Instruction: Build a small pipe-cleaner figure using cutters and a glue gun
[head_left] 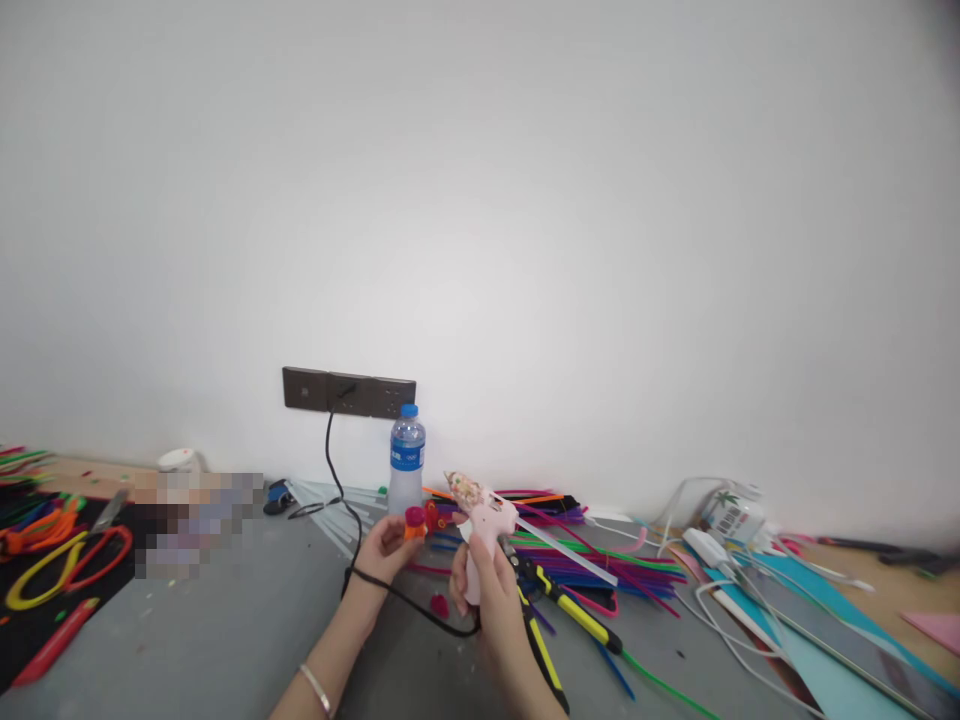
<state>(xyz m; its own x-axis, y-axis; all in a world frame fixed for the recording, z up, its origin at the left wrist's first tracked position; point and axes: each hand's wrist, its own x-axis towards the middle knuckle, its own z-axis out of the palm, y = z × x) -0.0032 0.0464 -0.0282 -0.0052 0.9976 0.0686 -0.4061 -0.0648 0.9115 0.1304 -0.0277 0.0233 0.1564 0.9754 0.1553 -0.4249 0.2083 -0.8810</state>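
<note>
Between the fingertips of my left hand (384, 552) is a small orange and magenta piece (415, 523), held upright. My right hand (491, 585) is wrapped round the handle of a pale pink glue gun (491, 520), whose speckled nozzle end points up and left, above and to the right of the small piece. A clear glue stick (570, 553) sticks out of the gun's back. The gun's black cord (409, 602) runs from its handle across my left wrist to the wall socket (349, 393). Nozzle and piece are apart.
A water bottle (407, 460) stands behind my left hand. Colourful pipe cleaners (630, 575) and yellow-black pliers (581, 615) lie at the right. Farther right are white cables, a phone (847, 635) and blue sheets. Scissors (45, 575) lie at the far left.
</note>
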